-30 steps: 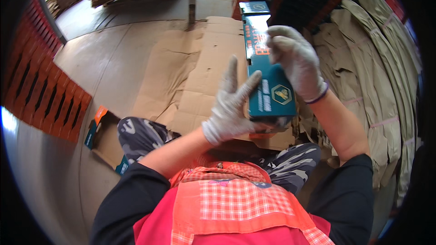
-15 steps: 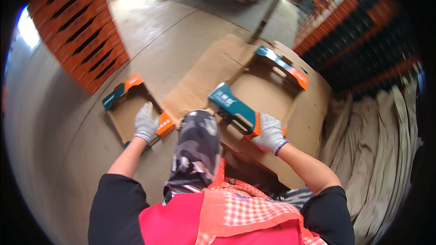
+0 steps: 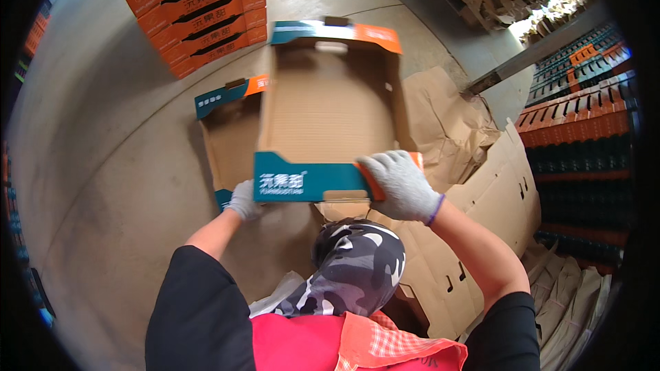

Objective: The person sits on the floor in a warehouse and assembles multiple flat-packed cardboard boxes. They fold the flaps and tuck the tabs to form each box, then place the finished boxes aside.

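A shallow open cardboard tray [image 3: 330, 110], with teal and orange ends and cut-out handles, is held up in front of me. My right hand [image 3: 404, 187], in a grey-white knit glove with a purple cuff, is closed over its near right corner. At the near left corner is my left hand [image 3: 246, 201], gloved alike, closed against the tray with its fingertips hidden behind the cardboard. A second tray [image 3: 230, 141] of the same kind sits below and to the left, its right part covered by the held one. Both trays look bare inside.
Orange cartons [image 3: 199, 14] stand stacked at the far left. Brown paper [image 3: 440, 120] and flattened cardboard [image 3: 474, 213] lie on the right. A slanting post [image 3: 536, 55] stands beyond, near stacks of teal and orange cartons [image 3: 577, 110]. Folded beige material [image 3: 567, 295] lies at lower right.
The tray in my right hand has moved left and now overlaps the second tray. My left hand has come from inside the second tray to the held tray's corner. The view has turned.
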Action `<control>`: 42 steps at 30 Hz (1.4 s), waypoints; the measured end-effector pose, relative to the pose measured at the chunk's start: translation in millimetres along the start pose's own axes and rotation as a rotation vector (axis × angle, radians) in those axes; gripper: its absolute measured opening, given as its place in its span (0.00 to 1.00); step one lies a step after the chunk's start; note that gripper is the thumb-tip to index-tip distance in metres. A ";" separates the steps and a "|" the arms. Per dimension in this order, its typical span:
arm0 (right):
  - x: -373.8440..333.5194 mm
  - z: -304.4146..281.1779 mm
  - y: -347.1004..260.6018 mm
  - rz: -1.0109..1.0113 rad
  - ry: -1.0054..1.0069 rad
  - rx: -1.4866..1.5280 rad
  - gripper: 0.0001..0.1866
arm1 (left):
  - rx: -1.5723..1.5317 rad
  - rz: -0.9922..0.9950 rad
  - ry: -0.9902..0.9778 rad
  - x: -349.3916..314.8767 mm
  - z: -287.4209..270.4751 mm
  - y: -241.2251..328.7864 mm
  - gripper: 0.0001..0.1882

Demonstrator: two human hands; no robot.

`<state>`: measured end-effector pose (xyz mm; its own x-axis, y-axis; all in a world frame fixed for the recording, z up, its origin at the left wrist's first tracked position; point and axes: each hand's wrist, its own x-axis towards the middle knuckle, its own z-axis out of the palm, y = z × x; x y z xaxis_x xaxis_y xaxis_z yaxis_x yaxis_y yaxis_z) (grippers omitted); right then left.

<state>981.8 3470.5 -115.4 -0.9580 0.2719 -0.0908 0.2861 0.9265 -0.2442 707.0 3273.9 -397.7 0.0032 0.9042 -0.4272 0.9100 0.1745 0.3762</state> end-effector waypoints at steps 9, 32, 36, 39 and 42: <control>86.6 95.5 -0.7 -0.211 -0.180 0.053 0.30 | -0.114 -0.017 0.156 9.7 25.7 134.7 0.38; 91.4 119.4 19.1 -0.239 -0.277 0.024 0.25 | -0.192 -0.068 0.276 -10.2 24.1 138.6 0.20; 91.9 134.9 19.4 -0.169 -0.340 -0.024 0.23 | -0.279 -0.126 0.147 -6.3 -4.7 146.7 0.21; 95.2 151.1 15.5 -0.119 -0.339 -0.053 0.19 | -0.217 0.003 0.070 -14.8 -33.3 158.9 0.18; 97.9 158.4 12.5 -0.083 -0.346 -0.084 0.19 | -0.237 0.326 0.401 -31.8 -58.2 170.8 0.19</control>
<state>894.3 3467.5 -280.3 -0.9111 0.1046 -0.3987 0.1918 0.9638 -0.1854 838.2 3297.7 -272.0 0.0688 0.9952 0.0701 0.7701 -0.0976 0.6304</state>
